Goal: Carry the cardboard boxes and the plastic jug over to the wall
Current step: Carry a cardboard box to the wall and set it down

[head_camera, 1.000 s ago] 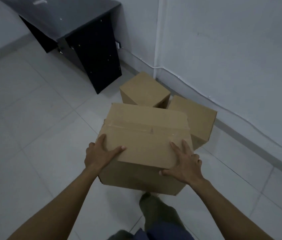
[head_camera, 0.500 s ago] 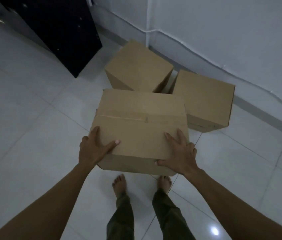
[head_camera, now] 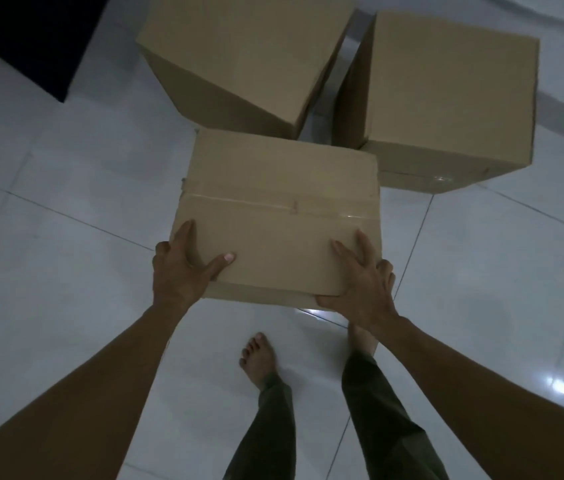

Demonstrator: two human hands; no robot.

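Underside of the taped brown cardboard box point(head_camera: 277, 216) hidden; floor contact unclear. Bare right foot point(head_camera: 365, 341) mostly covered by it. Beyond it, plain tan cardboard box point(head_camera: 239, 53) and black panel point(head_camera: 24, 39) clipped at top edge.

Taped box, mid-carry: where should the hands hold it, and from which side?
By its two near corners, from the person's side, one hand each. The taped box is wide, flat-faced and without handles, so the left hand clamps the near-left corner with thumb on top, and the right hand wraps the near-right edge. Two other boxes stand close beyond its far side.
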